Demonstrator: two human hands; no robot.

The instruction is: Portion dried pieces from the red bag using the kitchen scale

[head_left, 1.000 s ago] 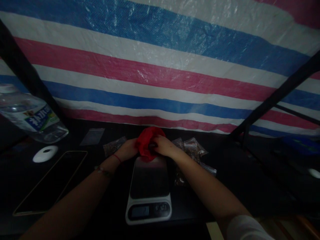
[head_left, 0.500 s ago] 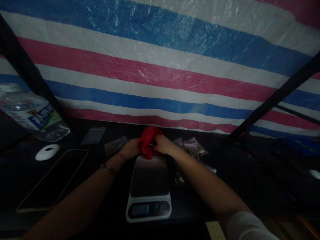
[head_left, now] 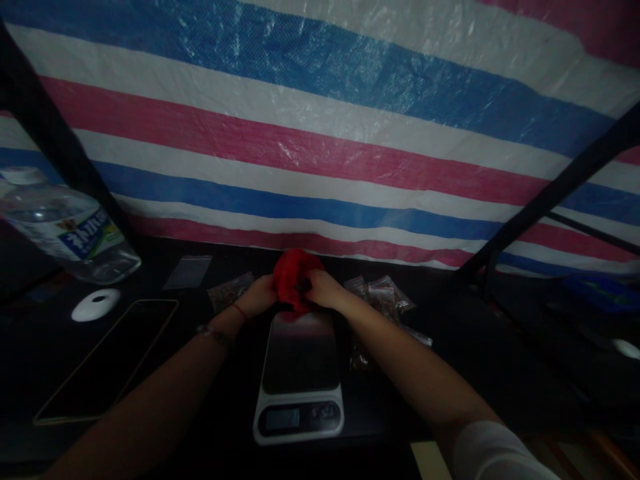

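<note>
Both of my hands reach to the far side of a small digital scale (head_left: 299,380) on a dark table. My left hand (head_left: 259,297) and my right hand (head_left: 323,289) are closed on a red bag (head_left: 291,278), one on each side of it. The bag sits just past the scale's bare weighing plate. Whatever is inside the bag is hidden. A red string circles my left wrist.
Small clear packets (head_left: 385,297) lie right of the scale, one more packet (head_left: 229,291) to the left. A flat clear bag (head_left: 187,272), a phone (head_left: 107,360), a white round object (head_left: 96,305) and a water bottle (head_left: 65,230) are at left. A striped tarp (head_left: 320,133) hangs behind.
My hands have shifted slightly on the red bag, bunching it narrower and a little higher. The scale and the other things have not moved.
</note>
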